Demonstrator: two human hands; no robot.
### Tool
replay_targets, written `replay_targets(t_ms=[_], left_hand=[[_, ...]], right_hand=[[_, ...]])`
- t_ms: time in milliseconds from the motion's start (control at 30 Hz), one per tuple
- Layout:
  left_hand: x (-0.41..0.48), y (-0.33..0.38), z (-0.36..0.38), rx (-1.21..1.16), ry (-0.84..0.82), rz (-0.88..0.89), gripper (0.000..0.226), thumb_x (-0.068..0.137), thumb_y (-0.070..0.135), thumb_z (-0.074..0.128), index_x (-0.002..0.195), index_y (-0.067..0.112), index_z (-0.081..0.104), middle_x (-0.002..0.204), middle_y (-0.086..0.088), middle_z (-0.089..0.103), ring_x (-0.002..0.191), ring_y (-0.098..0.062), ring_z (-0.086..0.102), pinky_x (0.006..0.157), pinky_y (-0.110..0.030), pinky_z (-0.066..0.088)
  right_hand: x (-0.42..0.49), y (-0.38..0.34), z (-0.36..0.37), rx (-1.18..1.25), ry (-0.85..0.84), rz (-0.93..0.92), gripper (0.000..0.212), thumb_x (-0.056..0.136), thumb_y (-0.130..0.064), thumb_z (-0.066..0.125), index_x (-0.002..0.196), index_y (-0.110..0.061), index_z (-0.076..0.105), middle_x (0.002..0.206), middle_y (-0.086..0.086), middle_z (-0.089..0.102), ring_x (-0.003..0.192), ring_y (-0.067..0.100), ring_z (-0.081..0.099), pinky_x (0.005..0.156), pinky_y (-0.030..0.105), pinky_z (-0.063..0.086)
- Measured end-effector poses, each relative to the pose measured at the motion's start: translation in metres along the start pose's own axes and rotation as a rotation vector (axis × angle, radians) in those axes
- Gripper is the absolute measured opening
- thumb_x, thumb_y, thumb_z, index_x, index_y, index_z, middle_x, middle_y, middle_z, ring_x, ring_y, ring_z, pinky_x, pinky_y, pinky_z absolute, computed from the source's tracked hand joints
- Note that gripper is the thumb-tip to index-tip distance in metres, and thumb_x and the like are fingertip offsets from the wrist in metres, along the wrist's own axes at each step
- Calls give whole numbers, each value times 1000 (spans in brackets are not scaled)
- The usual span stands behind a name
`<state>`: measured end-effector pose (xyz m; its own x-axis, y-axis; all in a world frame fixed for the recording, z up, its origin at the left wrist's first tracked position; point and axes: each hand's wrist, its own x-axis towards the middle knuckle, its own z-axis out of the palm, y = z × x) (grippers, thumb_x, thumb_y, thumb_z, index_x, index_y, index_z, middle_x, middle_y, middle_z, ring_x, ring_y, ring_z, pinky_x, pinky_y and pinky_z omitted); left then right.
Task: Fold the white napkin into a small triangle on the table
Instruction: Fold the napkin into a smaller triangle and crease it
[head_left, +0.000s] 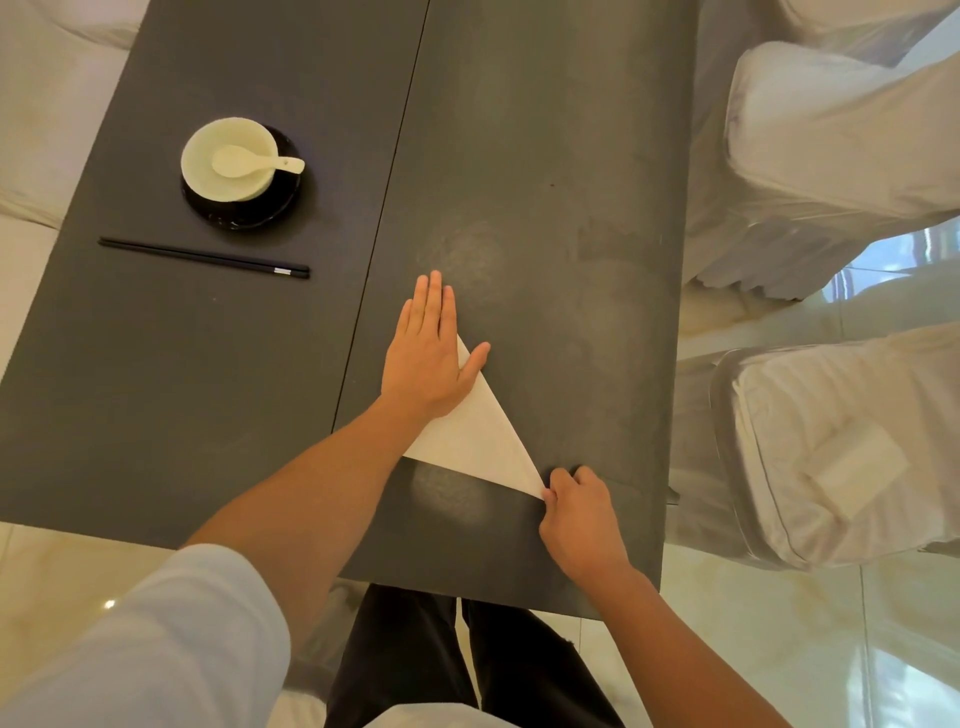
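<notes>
The white napkin (480, 439) lies on the dark table (545, 208) as a flat triangle, one tip far, one tip near right. My left hand (428, 353) lies flat on its far part, palm down, fingers together and thumb spread, hiding the far tip and the left side. My right hand (576, 512) pinches the near right corner of the napkin between thumb and fingers.
At the far left a white bowl (228, 158) with a white spoon (260, 163) stands on a black saucer (275, 205). Black chopsticks (205, 257) lie in front of it. Two white-covered chairs (831, 145) stand along the table's right edge. A seam (389, 197) runs down the tabletop.
</notes>
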<state>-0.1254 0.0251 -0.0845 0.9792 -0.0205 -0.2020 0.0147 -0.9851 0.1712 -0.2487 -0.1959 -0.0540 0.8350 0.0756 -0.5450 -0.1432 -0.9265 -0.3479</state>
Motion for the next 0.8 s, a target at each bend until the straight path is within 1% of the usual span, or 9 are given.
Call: replay_targets(t_ms=[100, 200, 267, 333, 433, 500, 567, 667, 800], left_hand=[[4, 0, -7, 11, -83, 7, 87, 94, 66, 11, 153, 5, -6, 162, -15, -16, 148, -28, -20, 123, -45, 0], [1, -8, -24, -103, -174, 34, 85, 94, 66, 13, 153, 10, -13, 161, -12, -22, 147, -28, -24, 122, -46, -4], [-17, -15, -30, -140, -148, 66, 83, 96, 63, 18, 153, 12, -13, 161, -10, -20, 147, -30, -22, 122, -45, -3], [-46, -19, -31, -136, -111, 66, 81, 97, 59, 26, 154, 11, -6, 163, -10, -14, 148, -34, -16, 121, -46, 5], [-94, -24, -26, -176, -97, -74, 74, 98, 47, 41, 155, 12, 9, 164, -11, 4, 149, -35, 2, 119, -45, 16], [-123, -27, -23, -220, -55, -135, 64, 97, 38, 51, 151, 12, 28, 157, -13, 25, 141, -33, 22, 116, -47, 30], [-146, -28, -18, -277, -27, -151, 51, 94, 30, 58, 141, 12, 46, 145, -12, 41, 130, -28, 35, 106, -46, 43], [-166, -29, -14, -344, -40, -217, 42, 94, 25, 60, 134, 16, 54, 140, -8, 44, 123, -21, 42, 103, -36, 45], [-176, -29, -8, -312, 1, -258, 42, 94, 20, 61, 135, 18, 55, 141, -9, 46, 121, -23, 46, 99, -35, 48]], right_hand=[[1, -1, -3, 0, -12, 3, 22, 101, -23, 38, 110, -15, 56, 101, 1, 46, 95, 18, 51, 90, 31, 50], [-1, -2, -5, -3, -41, 7, 22, 101, -22, 38, 112, -14, 56, 108, 5, 50, 97, 20, 51, 91, 33, 49], [-1, -2, -8, 2, -51, -4, 22, 101, -21, 37, 110, -13, 56, 109, 6, 50, 97, 21, 51, 90, 33, 48], [-2, 0, -10, 7, -56, -12, 23, 102, -22, 36, 107, -12, 56, 106, 5, 50, 93, 20, 50, 89, 33, 47], [-4, -1, -14, 6, -71, -23, 23, 102, -23, 37, 104, -12, 57, 99, 2, 47, 86, 17, 47, 86, 30, 46], [-6, -2, -17, 18, -65, -26, 22, 102, -23, 39, 99, -10, 57, 95, 0, 45, 85, 18, 49, 82, 29, 43], [-9, -3, -20, 71, -27, -6, 20, 101, -24, 42, 89, -13, 54, 92, 1, 47, 82, 17, 48, 75, 26, 38], [-16, -6, -19, 179, 66, 47, 13, 97, -26, 52, 91, -14, 52, 95, 2, 51, 76, 12, 45, 72, 24, 35], [-25, -11, -16, 215, 76, 60, 17, 94, -25, 58, 107, -15, 53, 107, 4, 54, 84, 13, 48, 76, 24, 40]])
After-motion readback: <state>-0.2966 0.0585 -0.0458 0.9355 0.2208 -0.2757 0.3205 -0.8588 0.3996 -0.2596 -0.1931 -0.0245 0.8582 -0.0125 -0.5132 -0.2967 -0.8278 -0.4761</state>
